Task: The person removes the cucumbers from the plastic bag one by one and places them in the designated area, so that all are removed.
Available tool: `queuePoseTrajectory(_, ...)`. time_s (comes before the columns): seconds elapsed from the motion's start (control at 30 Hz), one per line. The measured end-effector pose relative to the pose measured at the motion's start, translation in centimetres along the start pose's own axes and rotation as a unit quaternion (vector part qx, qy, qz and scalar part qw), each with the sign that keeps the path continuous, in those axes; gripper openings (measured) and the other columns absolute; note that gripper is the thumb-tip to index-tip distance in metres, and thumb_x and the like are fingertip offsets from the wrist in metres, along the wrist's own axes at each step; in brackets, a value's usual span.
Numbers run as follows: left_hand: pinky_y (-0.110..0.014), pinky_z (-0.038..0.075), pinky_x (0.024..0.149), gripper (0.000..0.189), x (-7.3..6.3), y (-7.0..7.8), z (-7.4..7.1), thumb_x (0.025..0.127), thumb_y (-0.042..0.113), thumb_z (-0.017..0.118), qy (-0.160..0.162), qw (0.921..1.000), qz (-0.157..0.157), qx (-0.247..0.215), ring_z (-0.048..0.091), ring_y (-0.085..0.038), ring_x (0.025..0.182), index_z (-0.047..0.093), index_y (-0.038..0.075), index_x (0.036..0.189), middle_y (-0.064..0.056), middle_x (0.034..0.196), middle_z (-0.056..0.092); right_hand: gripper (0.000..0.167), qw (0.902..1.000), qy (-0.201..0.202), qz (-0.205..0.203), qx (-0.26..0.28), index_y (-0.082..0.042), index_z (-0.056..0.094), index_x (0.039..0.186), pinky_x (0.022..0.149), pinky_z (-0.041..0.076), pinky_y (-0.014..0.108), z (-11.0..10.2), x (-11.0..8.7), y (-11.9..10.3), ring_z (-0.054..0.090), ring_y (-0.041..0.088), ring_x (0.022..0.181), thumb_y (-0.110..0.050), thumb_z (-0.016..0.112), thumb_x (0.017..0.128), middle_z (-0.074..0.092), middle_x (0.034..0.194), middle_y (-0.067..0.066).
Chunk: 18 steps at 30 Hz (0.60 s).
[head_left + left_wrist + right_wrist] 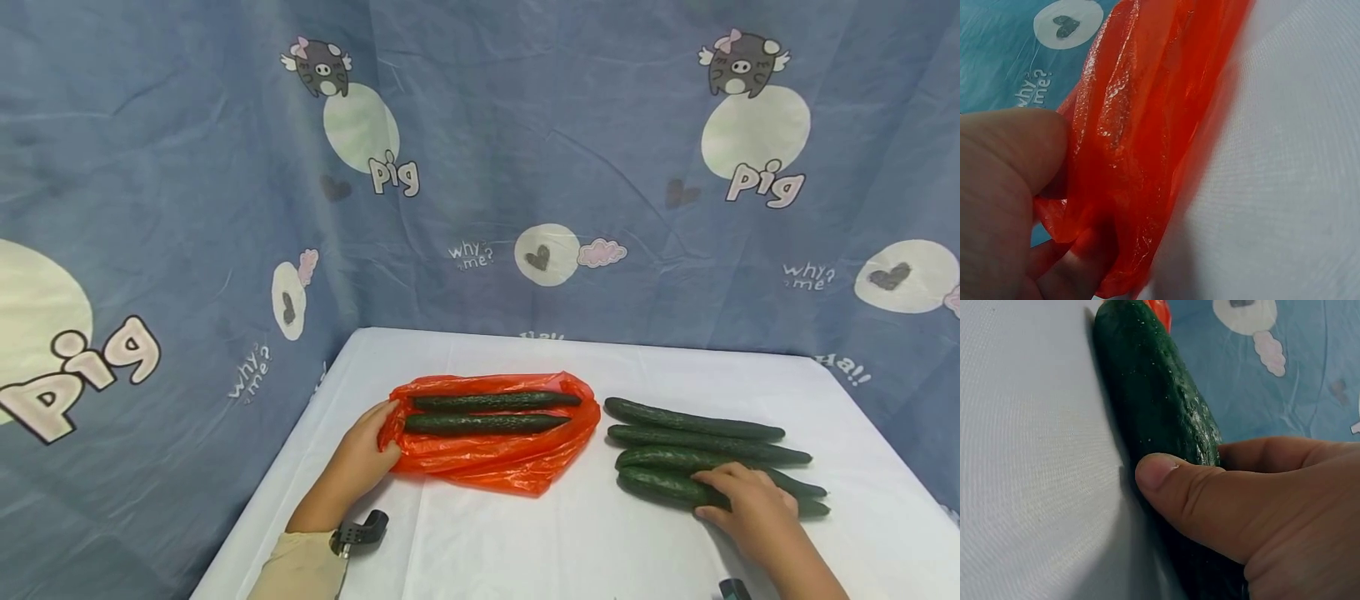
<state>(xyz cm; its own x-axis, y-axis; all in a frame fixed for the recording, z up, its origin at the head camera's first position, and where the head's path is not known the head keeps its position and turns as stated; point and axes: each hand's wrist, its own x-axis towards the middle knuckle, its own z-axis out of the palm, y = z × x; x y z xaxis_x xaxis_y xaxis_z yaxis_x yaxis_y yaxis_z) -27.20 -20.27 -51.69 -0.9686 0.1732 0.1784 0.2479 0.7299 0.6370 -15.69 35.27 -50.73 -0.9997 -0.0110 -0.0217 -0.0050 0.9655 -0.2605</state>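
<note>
My left hand (365, 454) pinches the left edge of a red plastic bag (480, 462), thumb on one side of the film and fingers behind it in the left wrist view. Two dark green cucumbers (487, 423) lie side by side in the bag's opening. To the right, several more cucumbers (697, 417) lie roughly parallel on the white cloth. The right hand (752, 510) grips the nearest cucumber (1147, 381) around its middle, thumb on the near side, fingers over the far side. That cucumber lies close against its neighbour.
A white cloth covers the table (562, 546). Behind and to the left hangs a blue curtain (480, 167) with pig prints, meeting the table's back edge. A dark wrist strap (362, 533) sits on the left wrist.
</note>
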Motion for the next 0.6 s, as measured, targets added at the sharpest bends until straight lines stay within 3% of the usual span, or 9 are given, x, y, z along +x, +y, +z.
queuePoseTrajectory(0.27,-0.060,0.040,0.118,0.071,0.0,-0.1,0.1,0.087,0.003,0.060,0.006,0.9999,0.009,-0.002,0.045,-0.040,0.147,0.045,0.001,0.157,-0.018,0.160,0.047,0.076,0.9998,0.001,0.018,0.005,-0.017,0.072,0.130,0.077,0.045,0.063,0.2,0.0,-0.2,0.060,0.047,0.115,-0.066,0.082,0.073,0.065,0.132,0.021)
queuePoseTrajectory(0.6,-0.060,0.039,0.119,0.071,-0.2,-0.1,-0.1,0.088,0.006,0.061,0.003,1.0000,0.003,-0.001,0.045,-0.040,0.148,0.046,0.004,0.157,-0.017,0.160,0.046,0.070,0.9965,0.075,-0.006,0.035,-0.013,0.068,0.136,0.079,0.042,0.063,0.5,-0.6,-1.6,0.059,0.044,0.114,-0.058,0.079,0.084,0.066,0.127,0.017)
